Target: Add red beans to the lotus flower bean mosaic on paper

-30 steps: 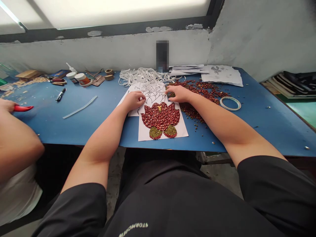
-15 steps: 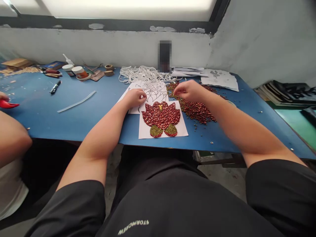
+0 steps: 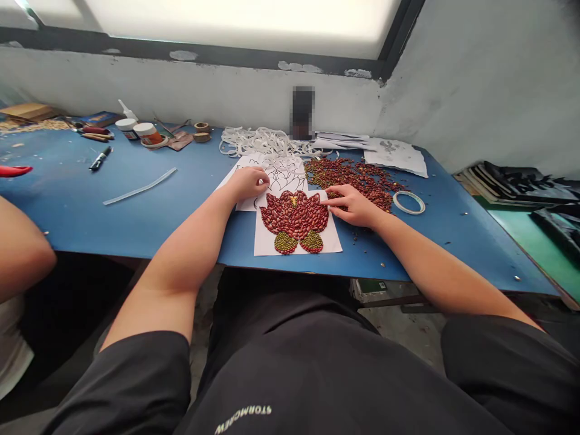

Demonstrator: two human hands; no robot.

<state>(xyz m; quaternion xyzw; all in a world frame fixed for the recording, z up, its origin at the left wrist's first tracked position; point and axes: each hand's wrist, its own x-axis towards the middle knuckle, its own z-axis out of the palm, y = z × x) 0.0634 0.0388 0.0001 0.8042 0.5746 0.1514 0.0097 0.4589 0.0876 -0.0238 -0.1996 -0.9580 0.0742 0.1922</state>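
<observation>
A white sheet [image 3: 265, 244] near the table's front edge carries a flower [image 3: 294, 211] made of dark red beans. Two rounded leaves [image 3: 286, 241] of green beans with red beans along the edge form its base. My left hand [image 3: 249, 182] rests on a paper with a black line drawing [image 3: 290, 181], its fingers curled in; whatever they may hold is hidden. On the right, my right hand [image 3: 352, 205] has its fingers stretched out, their tips at the right side of the bean flower. Behind it spreads a pile of loose red and green beans [image 3: 357, 175].
A tape roll [image 3: 409, 203] lies right of the beans. White strips [image 3: 254, 142] and papers [image 3: 394, 157] lie along the wall. Leftward are a clear stick [image 3: 140, 186], a marker [image 3: 100, 158] and jars [image 3: 147, 133]. Another person's arm [image 3: 25, 248] is at far left.
My right hand has come down from above the bean pile to the right edge of the flower sheet, and its fingers have straightened. My left hand has stayed put. The tape roll now shows fully.
</observation>
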